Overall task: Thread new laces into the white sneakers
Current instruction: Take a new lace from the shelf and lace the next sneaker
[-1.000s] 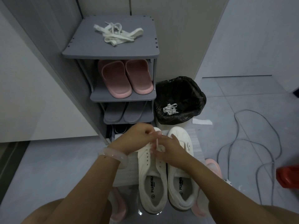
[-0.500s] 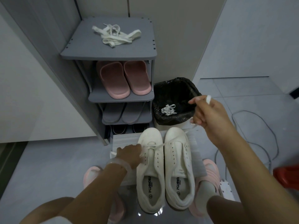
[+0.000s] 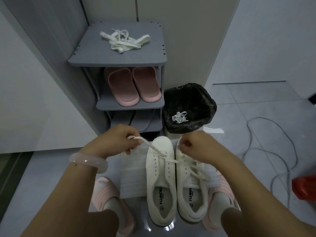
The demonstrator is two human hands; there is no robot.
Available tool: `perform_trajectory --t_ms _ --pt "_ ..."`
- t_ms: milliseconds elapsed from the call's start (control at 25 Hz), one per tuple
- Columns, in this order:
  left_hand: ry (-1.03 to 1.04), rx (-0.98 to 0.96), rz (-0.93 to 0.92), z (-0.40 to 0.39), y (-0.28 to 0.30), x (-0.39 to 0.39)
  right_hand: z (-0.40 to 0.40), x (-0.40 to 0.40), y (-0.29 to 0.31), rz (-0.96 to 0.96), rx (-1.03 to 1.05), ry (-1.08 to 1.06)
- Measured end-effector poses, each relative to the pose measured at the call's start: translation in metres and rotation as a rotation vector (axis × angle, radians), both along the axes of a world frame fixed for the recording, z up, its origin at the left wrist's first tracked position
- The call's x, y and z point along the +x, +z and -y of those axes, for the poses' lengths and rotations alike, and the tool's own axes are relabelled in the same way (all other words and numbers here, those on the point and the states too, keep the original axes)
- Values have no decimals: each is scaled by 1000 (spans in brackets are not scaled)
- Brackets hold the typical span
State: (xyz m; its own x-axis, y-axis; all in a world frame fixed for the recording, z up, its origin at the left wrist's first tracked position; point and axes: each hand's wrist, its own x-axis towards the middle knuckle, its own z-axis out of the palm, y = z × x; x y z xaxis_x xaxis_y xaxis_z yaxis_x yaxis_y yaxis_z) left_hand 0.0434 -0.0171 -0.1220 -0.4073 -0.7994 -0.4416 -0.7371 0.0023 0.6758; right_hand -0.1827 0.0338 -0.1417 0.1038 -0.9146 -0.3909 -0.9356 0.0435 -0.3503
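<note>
Down on the grey floor (image 3: 42,177), two white sneakers (image 3: 161,182) stand side by side, toes pointing far, resting partly on a pale ribbed sheet (image 3: 133,177). Left sneaker: a white lace (image 3: 154,148) passes through its farthest eyelets; remaining eyelets open. Right sneaker (image 3: 189,190): no lace threaded that I can see, only the loose lace running across it.

Left hand (image 3: 118,142), translucent bangle (image 3: 89,162) on the wrist, is just left of the left sneaker's toe, fingers (image 3: 133,146) clenched on one end of the lace, which runs taut from the hand down to the eyelets. Right hand (image 3: 193,146) is over the toe of the right sneaker, fingers curled tight around the other end; from the eyelets that strand crosses the right sneaker and trails loose toward its right side.

Far side: grey shoe rack (image 3: 119,60) against the wall. On its top shelf, a loose tangle of white laces (image 3: 123,41). Next shelf down, a pair of pink slippers (image 3: 131,86); lower shelves too dark to tell contents.

Just right of the rack, a bin with black liner (image 3: 189,106), a small bundle of old laces (image 3: 179,117) lying inside. Scrap of white paper (image 3: 213,130) on the floor beside the bin. Grey cable (image 3: 266,147) loops over the floor at right; a red object (image 3: 304,187) at the right edge, cut off. Person's feet in pink sandals (image 3: 109,199) flank the sneakers, near side.
</note>
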Motion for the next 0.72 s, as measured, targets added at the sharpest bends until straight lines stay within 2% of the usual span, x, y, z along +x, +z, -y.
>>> perform_trajectory --t_ms 80,160,280,360,400,560,640,720 --pt "124 122 -219 -5 4 -8 -5 22 3 314 92 106" --pt "242 253 -376 -10 8 -17 -13 46 -3 519 211 152" --pt "326 400 -470 -13 9 -26 -14 63 -22 768 167 -32" --pt "366 403 -471 -12 8 -25 -11 63 -20 987 220 -239" --pt "388 398 -481 -11 7 -24 -10 60 -17 1041 229 -303" --pt "397 302 -421 -8 2 -21 -7 50 -17 939 157 -291" --pt "314 255 -301 -7 -1 -19 -7 48 -16 963 172 -300" --pt "153 162 -78 -7 -7 -16 -7 45 -11 988 197 -336"
